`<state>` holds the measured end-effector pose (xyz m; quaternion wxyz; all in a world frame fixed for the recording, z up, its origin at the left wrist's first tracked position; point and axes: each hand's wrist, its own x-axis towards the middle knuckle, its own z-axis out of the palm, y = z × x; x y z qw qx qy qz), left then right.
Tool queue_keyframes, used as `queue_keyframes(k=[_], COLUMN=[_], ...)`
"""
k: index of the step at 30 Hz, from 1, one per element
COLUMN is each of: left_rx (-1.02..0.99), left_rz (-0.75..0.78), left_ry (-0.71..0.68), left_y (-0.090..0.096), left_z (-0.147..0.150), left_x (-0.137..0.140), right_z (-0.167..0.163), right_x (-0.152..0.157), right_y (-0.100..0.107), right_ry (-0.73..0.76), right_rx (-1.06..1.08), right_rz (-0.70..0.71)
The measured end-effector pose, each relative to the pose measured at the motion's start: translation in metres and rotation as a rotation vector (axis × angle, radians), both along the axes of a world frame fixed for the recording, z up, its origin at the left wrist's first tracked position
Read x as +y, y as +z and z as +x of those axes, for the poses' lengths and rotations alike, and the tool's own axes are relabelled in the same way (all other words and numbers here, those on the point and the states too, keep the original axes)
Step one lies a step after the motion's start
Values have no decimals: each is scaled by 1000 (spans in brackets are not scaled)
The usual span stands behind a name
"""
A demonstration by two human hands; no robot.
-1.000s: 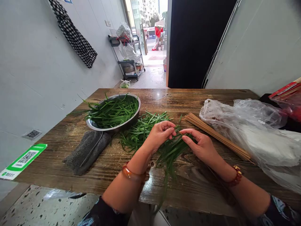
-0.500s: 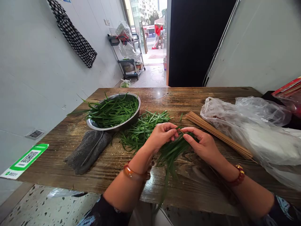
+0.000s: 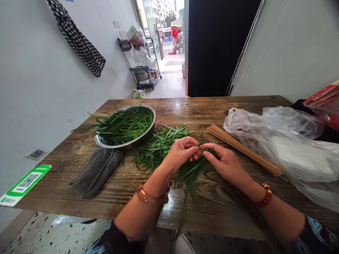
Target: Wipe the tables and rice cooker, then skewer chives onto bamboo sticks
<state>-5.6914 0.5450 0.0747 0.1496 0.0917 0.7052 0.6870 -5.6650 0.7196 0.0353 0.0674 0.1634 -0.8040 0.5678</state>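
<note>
Near the middle of the table both my hands meet at a hanging bunch of garlic chives [image 3: 189, 174], whose long leaves droop toward the front edge. My left hand [image 3: 184, 152] is closed, with what looks like the tip of a thin bamboo skewer showing at its fingertips; most of it is hidden. My right hand [image 3: 222, 160] pinches a chive leaf against that tip between thumb and forefinger. Just beyond my left hand lies a loose pile of cut chives [image 3: 155, 146]. A metal bowl [image 3: 126, 144] heaped with more chives stands to the left.
A bundle of bamboo skewers [image 3: 243, 150] lies right of my hands, beside clear plastic bags [image 3: 286, 141]. A dark grey mesh cloth [image 3: 92, 174] rests before the bowl. A green payment card [image 3: 26, 184] is at the left edge. Beyond the table stands a cart [image 3: 143, 67].
The whole view has shifted slightly, so things sit a little farther left. Both hands keep their pinch at the same spot, with only small finger movement.
</note>
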Motion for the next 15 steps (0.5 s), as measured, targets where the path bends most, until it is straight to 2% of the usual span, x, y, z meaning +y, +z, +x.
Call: queue_keyframes(k=[15], left_rx=[25], left_rz=[26], left_ry=[7], left_y=[-1], left_z=[1], left_x=[0], right_z=[-1], right_x=[0], right_y=[1], right_ry=[-20], right_rx=[21], right_rz=[-3])
